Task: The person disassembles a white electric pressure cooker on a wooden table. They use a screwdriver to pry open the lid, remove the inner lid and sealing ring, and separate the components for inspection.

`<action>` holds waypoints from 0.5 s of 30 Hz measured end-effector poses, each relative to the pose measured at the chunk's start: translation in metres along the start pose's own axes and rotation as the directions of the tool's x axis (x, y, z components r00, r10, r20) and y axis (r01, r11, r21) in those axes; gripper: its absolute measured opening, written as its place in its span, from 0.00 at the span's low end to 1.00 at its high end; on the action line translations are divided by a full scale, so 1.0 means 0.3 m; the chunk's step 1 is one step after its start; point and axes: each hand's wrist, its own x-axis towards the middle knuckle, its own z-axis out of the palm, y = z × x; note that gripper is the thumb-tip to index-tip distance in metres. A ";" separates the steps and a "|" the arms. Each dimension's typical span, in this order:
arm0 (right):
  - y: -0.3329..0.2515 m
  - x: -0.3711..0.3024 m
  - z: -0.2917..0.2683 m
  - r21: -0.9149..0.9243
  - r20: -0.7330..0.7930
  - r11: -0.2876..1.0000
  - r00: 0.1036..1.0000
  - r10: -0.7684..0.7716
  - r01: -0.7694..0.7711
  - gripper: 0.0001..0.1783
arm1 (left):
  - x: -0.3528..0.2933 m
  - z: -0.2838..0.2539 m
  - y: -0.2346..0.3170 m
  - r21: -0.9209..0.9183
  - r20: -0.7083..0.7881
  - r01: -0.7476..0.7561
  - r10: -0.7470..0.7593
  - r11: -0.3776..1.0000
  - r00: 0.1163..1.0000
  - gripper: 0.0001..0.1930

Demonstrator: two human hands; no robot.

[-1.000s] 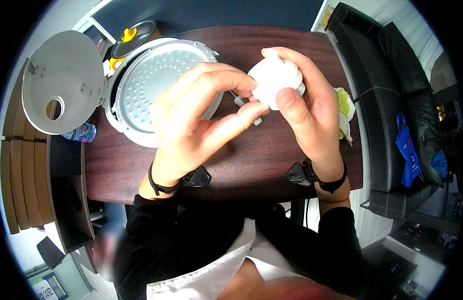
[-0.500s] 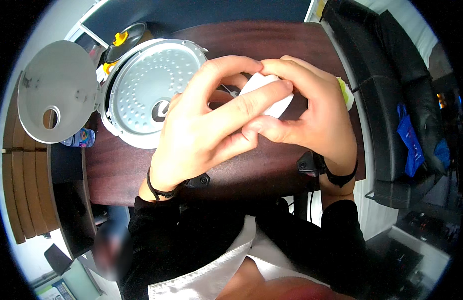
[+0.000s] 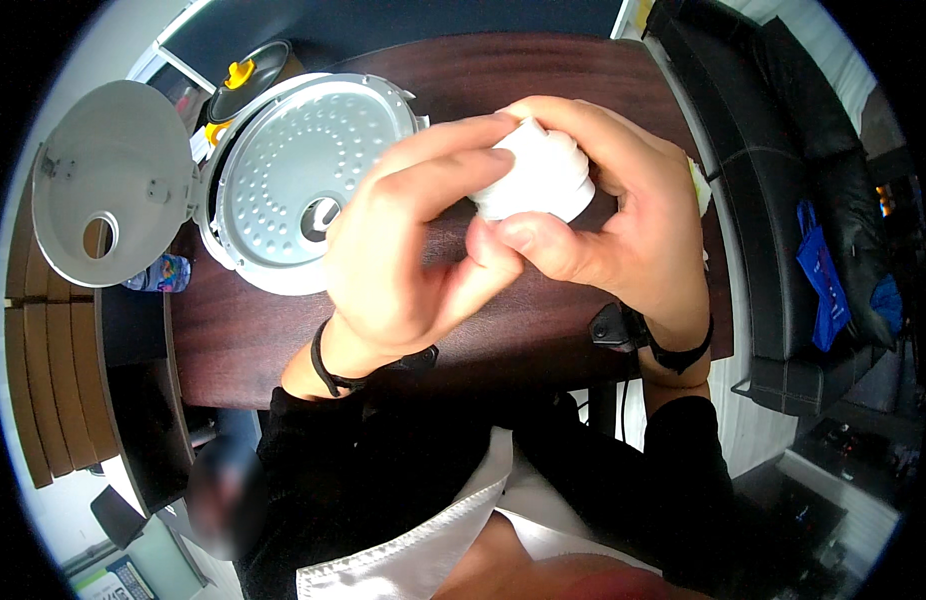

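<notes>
A small white plastic piece (image 3: 539,172) with a ridged, stepped side is held between my two hands, raised above the dark wood table. My left hand (image 3: 403,225) grips it with its fingertips at the upper left edge, thumb below. From the right, my right hand (image 3: 623,195) wraps round it, its index finger over the top and its thumb along the lower edge. Left of my hands lies a round appliance lid with a dimpled silver inner plate (image 3: 283,170) and a hole in it. A pale round cover (image 3: 113,185), also with a hole, stands opened beside the plate.
Behind the plate is a dark pot lid with a yellow knob (image 3: 240,74). A pale green and white item (image 3: 699,185) sits at the table's right edge, partly behind my right hand. Farther right is a black sofa (image 3: 783,250) with a blue strap-handled bag (image 3: 821,285).
The white piece has turned in my hands, so its ridged side now shows. My left fingers have drawn back toward its left edge, uncovering more of it.
</notes>
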 end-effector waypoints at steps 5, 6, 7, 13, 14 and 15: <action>-0.010 0.001 0.015 -0.023 -0.081 0.999 0.996 0.027 -0.029 0.31 | -0.009 -0.010 -0.024 0.126 -0.089 -0.073 0.084 0.989 0.992 0.15; -0.010 -0.002 0.024 -0.051 -0.091 0.999 0.996 0.014 -0.019 0.30 | -0.007 -0.007 -0.025 0.138 -0.097 -0.078 0.092 0.987 0.991 0.15; -0.008 -0.005 0.028 -0.079 -0.100 0.997 0.995 0.001 -0.009 0.30 | -0.006 -0.004 -0.026 0.150 -0.105 -0.084 0.100 0.985 0.989 0.15; -0.013 0.005 0.039 -0.044 -0.050 0.999 0.999 -0.017 0.015 0.29 | 0.002 -0.034 -0.007 0.206 -0.088 -0.109 0.129 0.972 0.988 0.15; -0.020 -0.006 0.031 -0.073 -0.046 0.997 0.999 -0.007 0.004 0.29 | 0.005 -0.045 -0.003 0.241 -0.056 -0.137 0.154 0.961 0.986 0.15; -0.022 -0.010 0.016 -0.088 -0.039 0.996 0.999 -0.019 0.016 0.28 | 0.012 -0.042 -0.008 0.263 -0.027 -0.184 0.198 0.947 0.980 0.15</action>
